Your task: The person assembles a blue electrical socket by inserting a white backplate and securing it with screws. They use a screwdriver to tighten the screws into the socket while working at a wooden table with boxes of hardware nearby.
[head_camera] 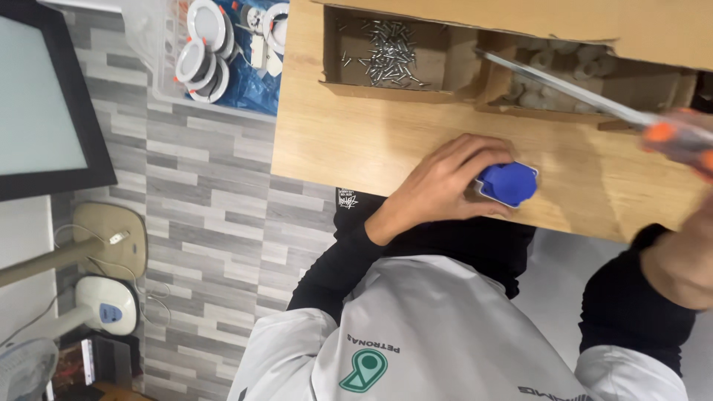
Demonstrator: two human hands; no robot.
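Note:
My left hand [440, 186] is closed around a small blue plastic part [508, 183] and presses it on the wooden table [349, 141]. At the frame's right edge my right hand [687, 252] grips a screwdriver [572, 93] by its orange handle. The metal shaft stretches left over the cardboard boxes, well above the blue part. Both sleeves are black under a white vest.
A cardboard box with several loose screws [388, 53] sits at the table's far side, next to a second cardboard box of white round parts [564, 70]. Beyond the table's left edge, a clear bin of round white lamp fittings [204, 52] stands on the floor. A dark-framed panel [44, 104] leans at left.

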